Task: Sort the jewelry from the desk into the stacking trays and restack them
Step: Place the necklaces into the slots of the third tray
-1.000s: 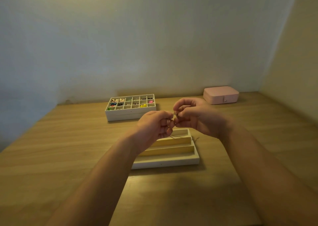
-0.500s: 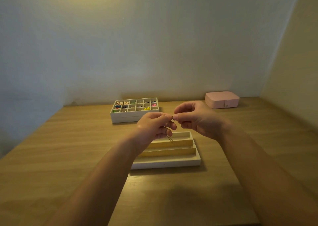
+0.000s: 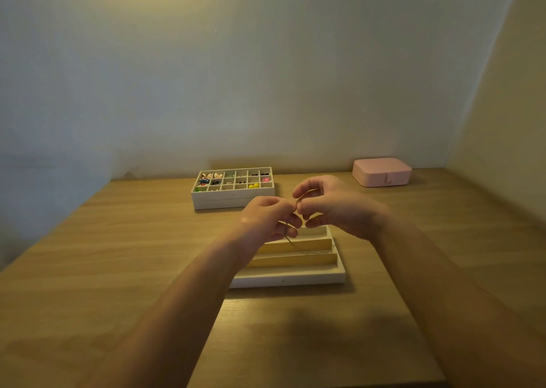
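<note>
Desk (image 3: 118,269) open left; trays (image 3: 233,195) block centre

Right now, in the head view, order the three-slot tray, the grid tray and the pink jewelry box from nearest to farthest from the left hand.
1. Three-slot tray, just below the left hand, which pinches a thin chain.
2. Grid tray, behind the hand, slightly left.
3. Pink jewelry box, back right, near the wall corner.

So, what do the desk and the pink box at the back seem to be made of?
The desk looks like wood or wood-look laminate: pale grain stripes, matte sheen. The pink box seems to be smooth faux leather or plastic, with rounded corners and a small metallic clasp; I cannot tell which.
</note>
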Demonstrator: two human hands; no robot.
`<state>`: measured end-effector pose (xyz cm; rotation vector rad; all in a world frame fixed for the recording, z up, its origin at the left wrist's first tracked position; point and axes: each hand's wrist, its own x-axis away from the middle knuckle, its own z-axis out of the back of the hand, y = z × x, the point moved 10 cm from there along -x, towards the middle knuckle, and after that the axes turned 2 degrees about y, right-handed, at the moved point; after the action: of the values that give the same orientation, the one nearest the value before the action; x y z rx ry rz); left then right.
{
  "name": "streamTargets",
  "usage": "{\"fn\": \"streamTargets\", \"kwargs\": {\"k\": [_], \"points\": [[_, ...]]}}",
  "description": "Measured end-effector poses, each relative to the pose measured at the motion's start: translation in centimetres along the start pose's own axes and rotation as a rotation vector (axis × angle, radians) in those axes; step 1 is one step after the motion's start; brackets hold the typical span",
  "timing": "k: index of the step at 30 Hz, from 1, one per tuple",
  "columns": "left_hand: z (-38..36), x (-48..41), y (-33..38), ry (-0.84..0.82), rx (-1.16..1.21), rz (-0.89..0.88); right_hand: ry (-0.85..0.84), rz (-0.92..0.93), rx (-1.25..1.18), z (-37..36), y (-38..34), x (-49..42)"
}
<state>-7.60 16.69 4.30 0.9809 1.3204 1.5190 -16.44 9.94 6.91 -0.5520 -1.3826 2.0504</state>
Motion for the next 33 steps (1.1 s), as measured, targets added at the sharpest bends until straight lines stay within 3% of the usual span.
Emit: {"fn": "streamTargets", "kwargs": {"k": [7,14,27,33], "points": [[0.6,0.1,0.2,-0.044,-0.004,-0.086,-0.01,-0.023,-0.305,0.5,0.6,-0.1],[0.6,0.0,-0.4,-0.088,0.147,-0.011,-0.074,-0.073,-0.417,-0.3,1.2,0.0],[-0.6,-0.9,-3.1,-0.111,0.204,0.099,-0.096,-0.033,0.043,-0.9,1.5,-1.1],[-1.3,-0.9,-2.7,-0.188,0.204,0.092,-0.031,-0.034,0.084,0.2,2.2,-1.6]]}}
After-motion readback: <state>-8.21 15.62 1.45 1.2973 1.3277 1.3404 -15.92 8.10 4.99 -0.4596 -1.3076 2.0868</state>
